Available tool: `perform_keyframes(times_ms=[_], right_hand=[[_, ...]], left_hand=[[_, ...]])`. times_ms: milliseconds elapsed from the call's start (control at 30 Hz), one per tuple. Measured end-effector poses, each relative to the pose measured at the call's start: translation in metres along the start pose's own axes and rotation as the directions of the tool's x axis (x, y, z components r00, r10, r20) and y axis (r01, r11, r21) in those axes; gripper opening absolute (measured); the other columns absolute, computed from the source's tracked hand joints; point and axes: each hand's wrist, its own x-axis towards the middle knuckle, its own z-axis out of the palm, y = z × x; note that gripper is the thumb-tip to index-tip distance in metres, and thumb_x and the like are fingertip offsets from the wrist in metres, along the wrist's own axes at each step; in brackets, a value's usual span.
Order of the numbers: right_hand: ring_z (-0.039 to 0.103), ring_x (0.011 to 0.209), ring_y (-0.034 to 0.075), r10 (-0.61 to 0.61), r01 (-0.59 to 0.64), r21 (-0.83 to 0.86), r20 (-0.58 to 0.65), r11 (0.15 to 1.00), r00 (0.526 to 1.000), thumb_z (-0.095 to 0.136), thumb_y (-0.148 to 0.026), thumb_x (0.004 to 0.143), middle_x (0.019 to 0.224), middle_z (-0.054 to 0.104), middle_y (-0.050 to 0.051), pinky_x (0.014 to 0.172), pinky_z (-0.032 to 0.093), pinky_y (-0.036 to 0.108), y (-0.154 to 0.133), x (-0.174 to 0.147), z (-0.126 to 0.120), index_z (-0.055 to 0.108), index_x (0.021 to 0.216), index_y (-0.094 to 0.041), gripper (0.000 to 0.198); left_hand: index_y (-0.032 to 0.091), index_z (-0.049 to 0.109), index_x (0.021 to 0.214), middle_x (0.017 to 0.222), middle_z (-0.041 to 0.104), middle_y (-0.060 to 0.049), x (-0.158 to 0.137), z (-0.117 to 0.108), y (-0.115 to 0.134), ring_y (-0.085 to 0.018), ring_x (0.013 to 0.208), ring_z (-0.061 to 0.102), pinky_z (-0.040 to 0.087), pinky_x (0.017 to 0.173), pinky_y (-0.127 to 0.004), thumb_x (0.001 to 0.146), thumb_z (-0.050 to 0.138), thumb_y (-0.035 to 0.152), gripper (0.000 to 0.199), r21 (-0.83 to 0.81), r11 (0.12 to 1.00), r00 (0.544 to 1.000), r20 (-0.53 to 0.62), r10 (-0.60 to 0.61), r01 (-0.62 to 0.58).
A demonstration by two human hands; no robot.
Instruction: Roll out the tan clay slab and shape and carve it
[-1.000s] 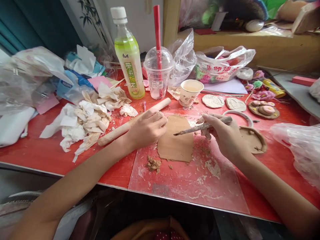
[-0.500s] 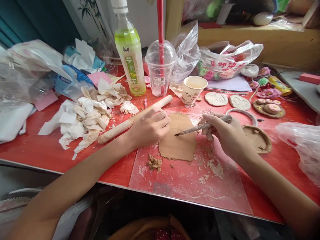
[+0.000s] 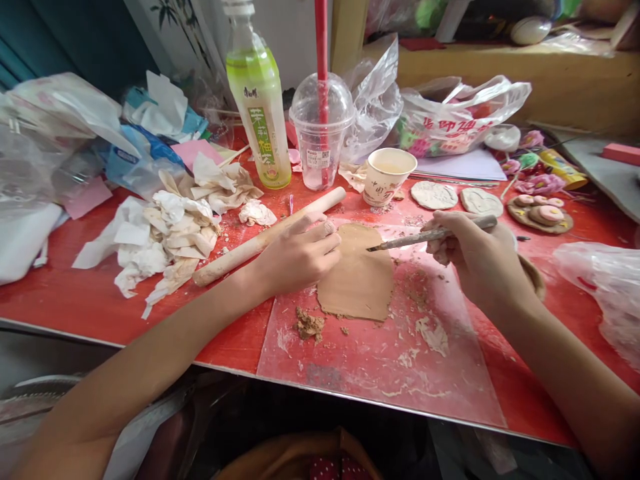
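Observation:
A flat slab of brown clay (image 3: 357, 283) lies on a clear plastic sheet (image 3: 400, 373) spread over the red table. My left hand (image 3: 305, 253) rests at the slab's left edge, fingers curled and closed; whatever is under them is hidden. A pale wooden rolling pin (image 3: 227, 265) lies slantwise just beyond that hand. In my right hand (image 3: 473, 257) is a clay-smeared paintbrush (image 3: 415, 239), pinched in closed fingers. Its dark tip hovers at or just above the slab's upper right part; contact cannot be made out. A crumbly clay lump (image 3: 309, 325) sits below the slab.
A paper cup (image 3: 387, 177) of cloudy liquid stands behind the slab, near a domed plastic cup (image 3: 320, 133) and a drink bottle (image 3: 257, 113). Crumpled tissues (image 3: 167, 230) fill the left side. Two pale clay discs (image 3: 434, 196) and a decorated clay piece (image 3: 540, 212) lie at right.
My right hand and the paintbrush have moved right and slightly away from me, now covering much of the ring and round clay dish. My left hand has stayed in place.

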Motion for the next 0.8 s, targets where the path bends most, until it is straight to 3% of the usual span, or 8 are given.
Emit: perform_keyframes(times_ms=[200,400,633,800], right_hand=[[0.045,0.045,0.009,0.066,-0.064,-0.021,0.115,0.998,0.991,0.057,-0.032,0.080,0.052,0.052,0.001,0.041,0.031,0.024,0.0033,-0.0039,0.0047,0.058,0.057,-0.018,0.026],[0.044,0.044,0.009,0.107,-0.105,-0.027,0.067,0.994,0.992,0.058,-0.031,0.078,0.051,0.053,0.001,0.039,0.029,0.025,0.0076,0.0005,0.0032,0.058,0.057,-0.019,0.024],[0.042,0.042,0.008,0.018,-0.020,-0.079,-0.023,0.997,1.000,0.059,-0.026,0.077,0.046,0.048,-0.001,0.039,0.029,0.024,-0.0011,0.0004,0.0012,0.055,0.051,-0.018,0.027],[0.041,0.041,0.008,0.010,-0.012,0.036,0.066,0.999,0.998,0.060,-0.032,0.078,0.045,0.047,-0.002,0.038,0.027,0.024,-0.0013,-0.0022,0.0033,0.056,0.054,-0.019,0.028]], left_hand=[[0.016,0.056,0.068,0.077,0.060,0.000,0.0005,0.0001,0.0006,-0.014,0.083,0.054,0.040,0.091,-0.034,0.086,0.042,0.008,0.024,-0.003,1.000,1.000,0.017,-0.006,0.006],[0.016,0.057,0.069,0.075,0.061,0.000,0.0008,-0.0005,0.0008,-0.014,0.085,0.055,0.038,0.094,-0.035,0.086,0.042,0.009,0.024,-0.016,1.000,1.000,0.018,-0.013,0.013],[0.016,0.057,0.070,0.081,0.062,-0.001,0.0006,-0.0008,-0.0003,-0.014,0.087,0.055,0.039,0.093,-0.035,0.086,0.042,0.008,0.024,-0.028,1.000,0.999,0.046,0.000,0.002],[0.016,0.057,0.069,0.078,0.062,-0.001,0.0009,-0.0019,0.0002,-0.014,0.085,0.055,0.039,0.095,-0.036,0.087,0.041,0.008,0.025,-0.029,1.000,0.998,0.058,0.005,-0.004]])
